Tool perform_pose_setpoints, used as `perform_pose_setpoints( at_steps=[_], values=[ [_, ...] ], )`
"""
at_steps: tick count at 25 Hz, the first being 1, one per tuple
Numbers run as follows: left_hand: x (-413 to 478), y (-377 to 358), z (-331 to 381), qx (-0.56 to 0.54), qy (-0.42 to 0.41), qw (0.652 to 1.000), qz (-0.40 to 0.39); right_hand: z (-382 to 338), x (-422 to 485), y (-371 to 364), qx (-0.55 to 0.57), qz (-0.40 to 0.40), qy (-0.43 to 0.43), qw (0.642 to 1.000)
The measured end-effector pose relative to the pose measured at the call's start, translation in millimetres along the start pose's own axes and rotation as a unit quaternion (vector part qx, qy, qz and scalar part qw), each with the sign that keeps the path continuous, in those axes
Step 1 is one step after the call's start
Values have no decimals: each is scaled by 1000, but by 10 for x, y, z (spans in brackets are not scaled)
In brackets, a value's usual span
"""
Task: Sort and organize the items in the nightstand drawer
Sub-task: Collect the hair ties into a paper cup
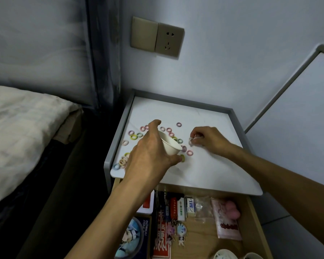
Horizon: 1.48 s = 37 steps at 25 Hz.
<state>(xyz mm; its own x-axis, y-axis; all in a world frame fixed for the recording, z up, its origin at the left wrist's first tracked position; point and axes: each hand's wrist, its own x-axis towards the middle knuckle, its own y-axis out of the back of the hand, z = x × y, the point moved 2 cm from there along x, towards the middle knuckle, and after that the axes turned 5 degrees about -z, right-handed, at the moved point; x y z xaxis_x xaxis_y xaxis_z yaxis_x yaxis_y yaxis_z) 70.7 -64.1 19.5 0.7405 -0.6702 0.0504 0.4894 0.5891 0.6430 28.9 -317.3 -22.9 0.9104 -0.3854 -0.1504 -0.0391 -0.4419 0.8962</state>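
Several small pastel hair rings (179,124) lie scattered over the white nightstand top (213,165). My left hand (150,154) grips a white paper cup (169,144), tilted on its side just above the rings near the middle of the top. To its right, my right hand (206,138) pinches a pale ring (190,141) at its fingertips, close to the surface. Below the top, the wooden drawer (254,217) stands pulled out, partly hidden by my forearms.
The drawer holds small boxes (191,205), a pink packet (226,219), two figure keychains (176,232), a red booklet, a blue card and white cups at the bottom edge. A bed (22,128) lies to the left. A wall socket (168,40) sits above the nightstand.
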Motion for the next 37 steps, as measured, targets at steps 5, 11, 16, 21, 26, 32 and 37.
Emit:
perform_pose_setpoints(
  at_steps=[5, 11, 16, 21, 26, 32, 37],
  values=[
    [17, -29, 6, 3, -4, 1000, 8, -709, -272, 454, 101, 18, 104, 989],
    [21, -26, 6, -38, -11, 999, 8, -1289, -504, 448, 52, -119, 189, 973],
    [38, 97, -70, -36, 3, 999, 34, -698, 44, 425, 65, 5, 43, 997],
    [47, 206, -88, -46, 1, 998, 39, -119, 617, -121, 9, -18, -134, 991],
    [74, 254, -114, -43, 4, 998, 44, -313, 734, -372, 63, -6, -19, 998],
    [64, 237, -121, -44, 9, 998, 40, -416, 547, -447, 31, 14, 58, 998],
    [50, 228, -115, -33, 8, 999, 36, -464, 511, -413, 12, -6, 23, 1000]
  ],
)
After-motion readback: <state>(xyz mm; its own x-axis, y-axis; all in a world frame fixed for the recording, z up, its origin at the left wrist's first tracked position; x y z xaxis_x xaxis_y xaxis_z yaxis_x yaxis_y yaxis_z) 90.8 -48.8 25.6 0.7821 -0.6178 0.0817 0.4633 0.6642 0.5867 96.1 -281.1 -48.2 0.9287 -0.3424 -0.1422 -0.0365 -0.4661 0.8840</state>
